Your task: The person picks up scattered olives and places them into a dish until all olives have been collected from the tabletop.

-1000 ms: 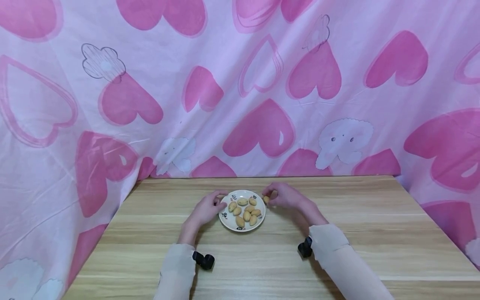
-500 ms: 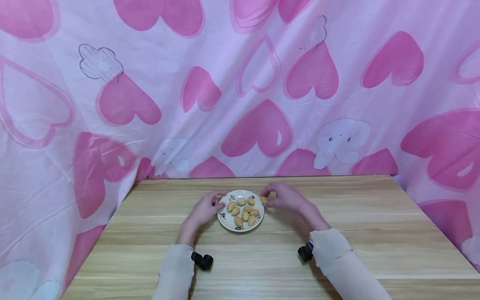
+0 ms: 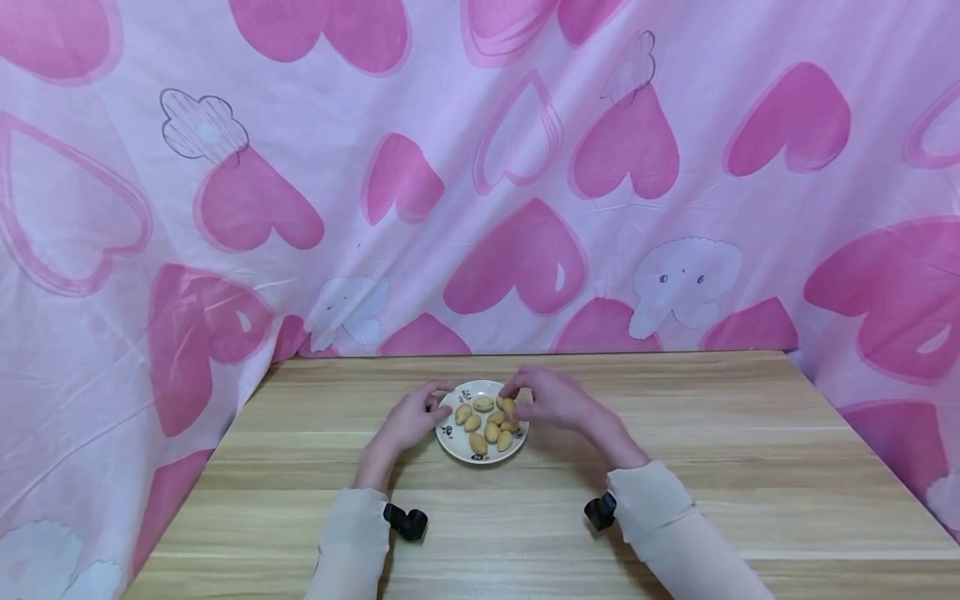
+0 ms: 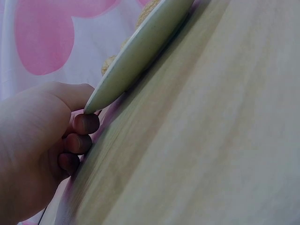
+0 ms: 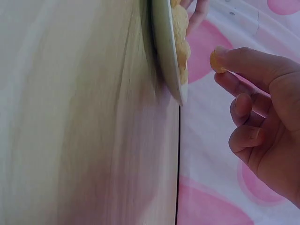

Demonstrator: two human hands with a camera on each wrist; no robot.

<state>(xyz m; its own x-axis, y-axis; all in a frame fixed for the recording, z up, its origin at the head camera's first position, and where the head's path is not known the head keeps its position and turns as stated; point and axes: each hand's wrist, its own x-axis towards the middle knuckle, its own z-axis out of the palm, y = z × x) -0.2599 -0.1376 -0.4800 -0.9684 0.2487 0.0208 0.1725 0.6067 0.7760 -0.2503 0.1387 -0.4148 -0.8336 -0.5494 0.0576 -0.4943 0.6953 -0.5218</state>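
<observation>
A small white plate (image 3: 458, 441) with dark printed marks lies on the wooden table, bearing several tan, oval nuts (image 3: 478, 443). At its left rim my left hand (image 3: 410, 418) grips the edge; in the left wrist view the thumb and curled fingers of that hand (image 4: 35, 136) meet at the rim. My right hand (image 3: 558, 402) is over the plate's right side. Between thumb and forefinger it pinches one nut (image 5: 217, 62), held above the plate and apart from the others in the right wrist view. The other fingers of this hand (image 5: 276, 117) are curled.
The light wooden table (image 3: 495, 533) stretches out around the plate. A pink cloth (image 3: 480, 167) with hearts hangs behind the table and along its sides. Black wrist cameras sit at the left cuff (image 3: 406, 522) and the right cuff (image 3: 601, 510).
My right hand has moved left with the pinched nut, from beside the plate's right rim to over the plate. The left hand has stayed at the left rim.
</observation>
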